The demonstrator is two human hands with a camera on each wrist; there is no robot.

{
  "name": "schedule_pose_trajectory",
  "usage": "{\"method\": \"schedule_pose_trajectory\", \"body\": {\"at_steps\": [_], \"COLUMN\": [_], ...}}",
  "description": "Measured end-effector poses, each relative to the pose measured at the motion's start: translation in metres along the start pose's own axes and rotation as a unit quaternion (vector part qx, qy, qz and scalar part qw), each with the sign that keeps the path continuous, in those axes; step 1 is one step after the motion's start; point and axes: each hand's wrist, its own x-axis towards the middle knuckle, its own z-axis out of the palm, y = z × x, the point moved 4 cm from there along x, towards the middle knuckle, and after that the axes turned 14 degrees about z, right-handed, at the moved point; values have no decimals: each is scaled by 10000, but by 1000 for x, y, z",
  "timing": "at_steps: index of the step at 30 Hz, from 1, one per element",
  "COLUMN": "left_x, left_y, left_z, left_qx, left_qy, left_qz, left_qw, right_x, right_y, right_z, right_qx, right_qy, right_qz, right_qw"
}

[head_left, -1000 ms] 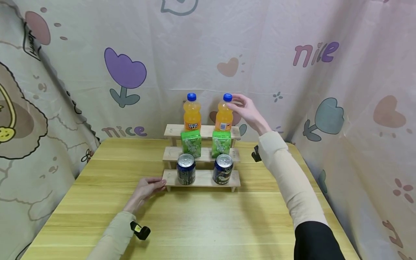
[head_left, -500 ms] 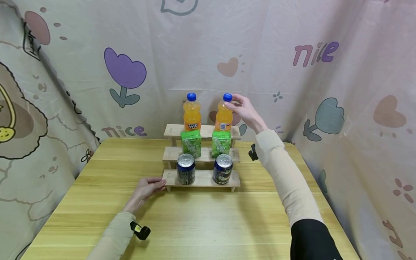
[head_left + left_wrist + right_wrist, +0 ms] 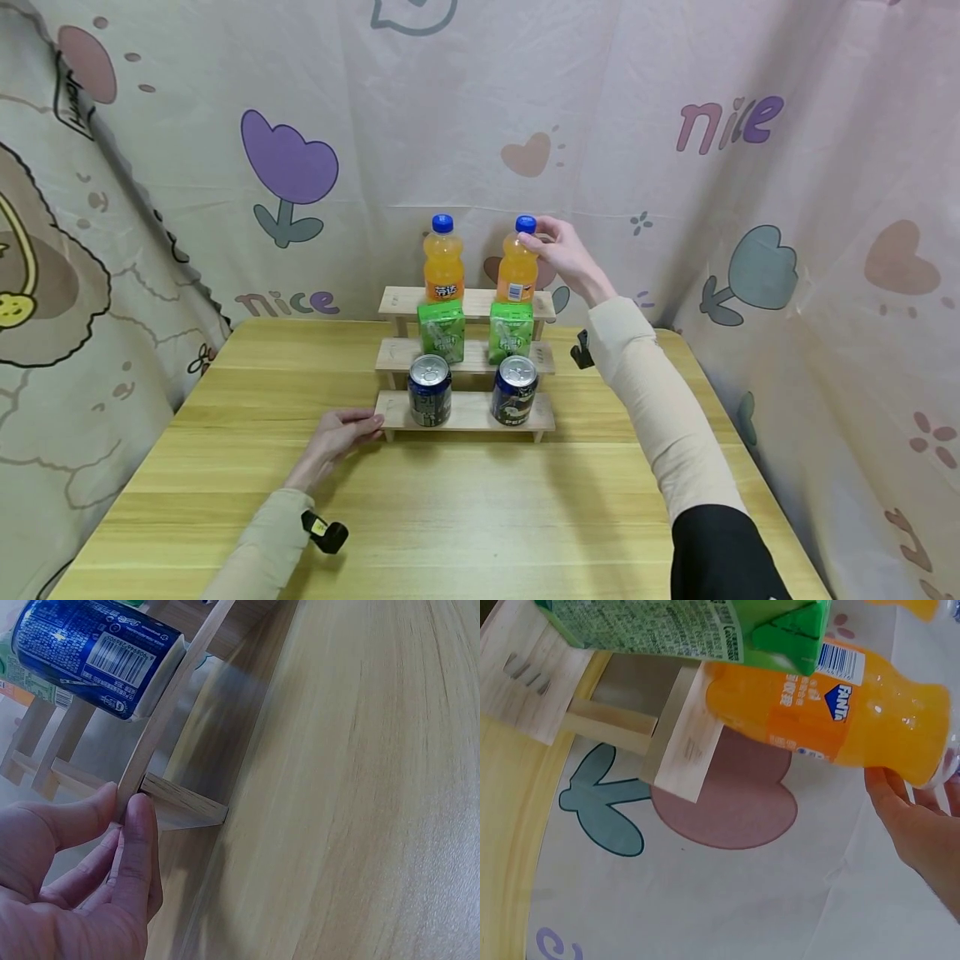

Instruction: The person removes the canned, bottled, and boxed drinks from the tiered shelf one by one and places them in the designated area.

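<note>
A three-tier wooden display rack (image 3: pixel 472 408) stands on the table. Low on its left, my left hand (image 3: pixel 337 442) pinches the end of the bottom shelf board between thumb and fingers, as the left wrist view shows up close. On the top tier, my right hand (image 3: pixel 567 257) holds the upper part of the right orange soda bottle (image 3: pixel 516 271) just under its blue cap. That bottle stands upright, and its Fanta label (image 3: pixel 832 712) shows in the right wrist view. A matching soda bottle (image 3: pixel 443 262) stands to its left, untouched.
Two green drink cartons (image 3: pixel 442 332) stand on the middle tier, and two dark blue cans (image 3: pixel 430 400) on the bottom one. A printed cloth (image 3: pixel 450 125) hangs close behind the rack. The wooden table (image 3: pixel 465 517) extends in front and to both sides.
My right hand and forearm have shifted slightly left, bringing the thumb closer in on the bottle's neck. The left hand, rack and drinks have stayed in place.
</note>
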Motion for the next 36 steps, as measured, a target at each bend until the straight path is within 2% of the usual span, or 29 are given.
{"method": "schedule_pose_trajectory", "body": {"at_steps": [7,16,22,36], "left_x": [0,-2,-1,-1], "left_y": [-1,1,0,1], "left_z": [0,0,0,1], "left_qx": [-41,-100,-77,-93], "left_qy": [74,29,89,121], "left_qz": [-46,62,-6,-74], "left_qw": [10000,9999,9999,9999], "right_x": [-1,-3,-4,-8], "right_y": [-2,-3,-4,-6], "right_z": [2,1,0,-13], "right_qx": [-48,-121,-107,-84], "right_qy": [108,194,250,464], "right_qz": [28,11,23,-73], "right_qw": [9999,9997,9996,9989]}}
